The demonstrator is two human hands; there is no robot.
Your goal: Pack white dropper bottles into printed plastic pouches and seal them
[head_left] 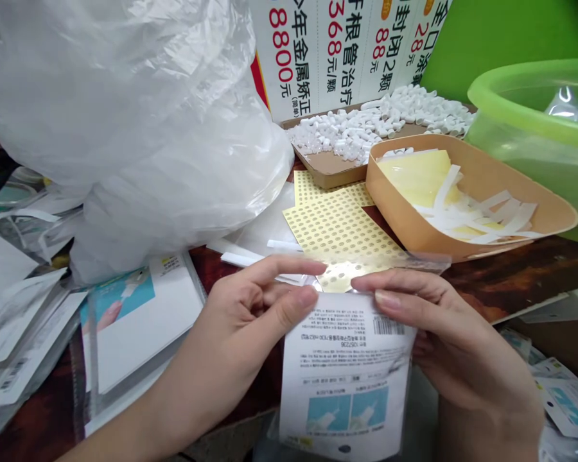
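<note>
A clear plastic bag (408, 378) with a white printed card (337, 359) inside hangs upside down between my hands, its open-looking edge upward. My left hand (250, 327) pinches the bag's top edge near the card's left corner, thumb and index finger close together. My right hand (443, 314) holds the same edge on the right, its thumb over the card beside the barcode. Yellow sheets of small round stickers (337, 224) lie just beyond my fingertips.
A large white plastic bag (173, 128) bulges at the upper left. Packaged cards (144, 327) are stacked at left. An orange tray (476, 160) holds white strips. Behind are a cardboard tray (334, 163) of small white pieces and a green basin (515, 115).
</note>
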